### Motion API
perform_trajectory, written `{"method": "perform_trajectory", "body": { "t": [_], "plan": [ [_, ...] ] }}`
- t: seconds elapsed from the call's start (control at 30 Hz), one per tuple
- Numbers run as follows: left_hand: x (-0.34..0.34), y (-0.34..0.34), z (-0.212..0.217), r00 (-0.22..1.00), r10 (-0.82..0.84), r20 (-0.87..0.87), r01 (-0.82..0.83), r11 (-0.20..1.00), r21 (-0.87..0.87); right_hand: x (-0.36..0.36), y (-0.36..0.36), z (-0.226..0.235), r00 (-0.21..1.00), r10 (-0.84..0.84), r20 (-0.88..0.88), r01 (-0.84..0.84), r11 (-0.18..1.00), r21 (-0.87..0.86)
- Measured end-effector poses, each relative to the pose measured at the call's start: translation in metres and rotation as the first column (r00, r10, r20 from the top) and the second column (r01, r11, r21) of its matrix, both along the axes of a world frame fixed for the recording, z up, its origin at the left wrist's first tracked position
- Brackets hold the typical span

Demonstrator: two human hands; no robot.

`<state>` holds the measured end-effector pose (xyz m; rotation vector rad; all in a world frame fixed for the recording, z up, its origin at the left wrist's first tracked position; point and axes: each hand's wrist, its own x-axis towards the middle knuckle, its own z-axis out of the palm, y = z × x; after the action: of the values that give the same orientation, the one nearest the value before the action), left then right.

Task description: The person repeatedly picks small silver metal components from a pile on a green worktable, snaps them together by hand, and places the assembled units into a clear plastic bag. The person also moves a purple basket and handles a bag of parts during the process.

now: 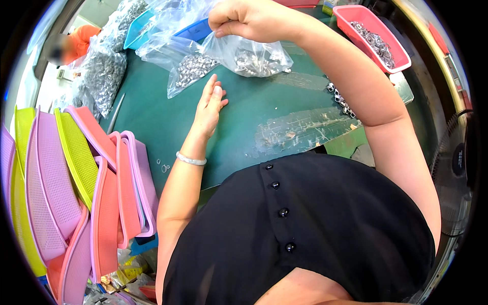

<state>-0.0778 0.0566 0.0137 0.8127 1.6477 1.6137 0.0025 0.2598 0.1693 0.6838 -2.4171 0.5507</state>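
My right hand [256, 21] is raised over the far part of the green table [244, 109]. Its fingers are closed on the top of a clear plastic bag [254, 57], which has small silvery metal parts in its bottom. Below and to the left, my left hand [208, 105] holds nothing, its fingers stretched out above the table. Just beyond those fingertips lies a second clear bag [192, 68] of similar metal parts. Exactly how the right fingers pinch the plastic is partly hidden.
Stacked purple, green and coral baskets [99, 188] stand at the left. A pink tray [373, 40] of metal parts sits far right, with loose parts [341, 99] near my right arm. Filled bags [104, 68] and a person in orange [79, 43] are far left. A fan [455, 168] stands right.
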Motion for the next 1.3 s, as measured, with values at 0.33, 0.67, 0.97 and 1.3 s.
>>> {"method": "perform_trajectory", "body": {
  "t": [0.33, 0.67, 0.97, 1.3],
  "plan": [
    [-0.006, 0.028, -0.004, 0.974, -0.028, 0.227, 0.018, 0.999, 0.043, 0.005, 0.0, 0.019, 1.0, 0.009, 0.025, -0.008, 0.998, -0.068],
    [-0.013, 0.02, -0.008, 0.938, -0.064, 0.341, 0.048, 0.997, 0.056, 0.009, 0.007, 0.044, 0.996, 0.037, -0.085, -0.054, 0.978, -0.2],
    [-0.011, 0.003, -0.002, 0.9, -0.03, 0.434, -0.013, 0.995, 0.095, 0.016, 0.013, 0.048, 0.964, -0.201, -0.175, 0.063, 0.809, -0.584],
    [-0.009, -0.087, 0.068, 0.933, 0.352, -0.076, -0.287, 0.854, 0.434, -0.031, -0.006, -0.078, 0.963, 0.269, -0.019, 0.027, -0.165, -0.986]
  ]
}}
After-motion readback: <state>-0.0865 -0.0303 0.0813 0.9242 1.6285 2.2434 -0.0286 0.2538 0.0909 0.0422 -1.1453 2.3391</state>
